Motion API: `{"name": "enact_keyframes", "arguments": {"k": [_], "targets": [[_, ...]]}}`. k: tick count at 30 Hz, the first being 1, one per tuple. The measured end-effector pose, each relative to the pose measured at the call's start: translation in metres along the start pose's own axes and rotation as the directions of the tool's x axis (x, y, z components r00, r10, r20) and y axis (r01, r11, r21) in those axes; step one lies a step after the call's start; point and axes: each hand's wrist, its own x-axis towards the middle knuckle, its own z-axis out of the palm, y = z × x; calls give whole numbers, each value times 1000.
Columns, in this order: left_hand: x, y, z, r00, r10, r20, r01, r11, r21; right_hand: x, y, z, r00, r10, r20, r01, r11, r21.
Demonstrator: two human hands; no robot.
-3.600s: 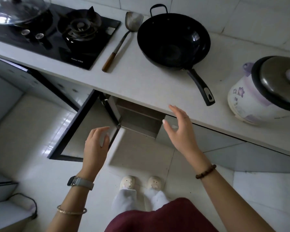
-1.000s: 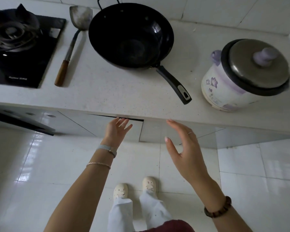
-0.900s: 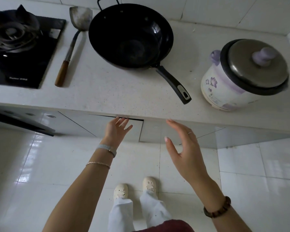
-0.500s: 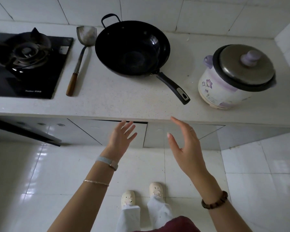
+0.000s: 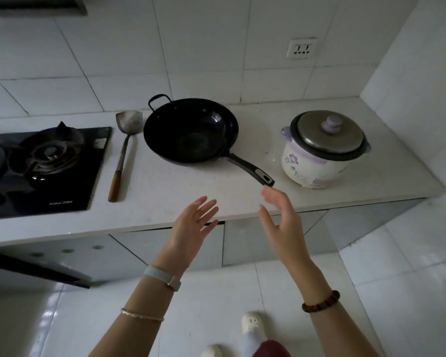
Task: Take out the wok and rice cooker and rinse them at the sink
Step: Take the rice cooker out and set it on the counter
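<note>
A black wok [image 5: 191, 131] sits on the white counter [image 5: 191, 191], its long handle pointing toward the front right. To its right stands a white rice cooker [image 5: 317, 158] with purple flowers and a steel lid. My left hand [image 5: 191, 228] hovers empty at the counter's front edge, fingers spread. My right hand [image 5: 281, 217] is raised just below the tip of the wok handle, fingers straight, holding nothing.
A metal spatula [image 5: 124, 150] with a wooden grip lies left of the wok. A black gas hob [image 5: 49, 163] fills the counter's left part. A dark cupboard door [image 5: 36, 269] stands ajar at the lower left. A wall socket [image 5: 302, 48] is above the cooker.
The cupboard door under the counter was pushed shut. Both hands have risen from below the counter edge to counter level; the right hand now nears the wok handle. The view has tilted up.
</note>
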Motion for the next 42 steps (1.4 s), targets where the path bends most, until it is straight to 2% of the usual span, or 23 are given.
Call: {"name": "enact_keyframes", "arguments": {"k": [8,15,21,25,29,34,38,42], "targets": [[55,1,35,1000,-28,6,28,999,37,58,26,-11,996,84,16,-84,996,14],[129,-14,66,986,-109,-125,114,993,34,127,62,-16,969,212,128,-211,977,-22],[177,-25,84,963,-155,-220,147,988,-53,166,91,-10,935,262,238,-260,965,-42],[200,-30,92,953,-172,-248,159,985,-72,183,103,-1,880,323,349,-335,942,-28],[217,-33,101,953,-169,-250,146,983,-110,191,109,10,830,337,445,-337,938,-82],[238,-31,109,936,-257,-241,207,955,-214,203,111,33,702,435,563,-440,887,-136],[247,-27,110,913,-263,-312,215,960,-182,214,106,47,627,465,625,-479,863,-162],[249,-24,104,910,-250,-330,244,968,-59,220,103,62,597,528,604,-507,832,-226]]}}
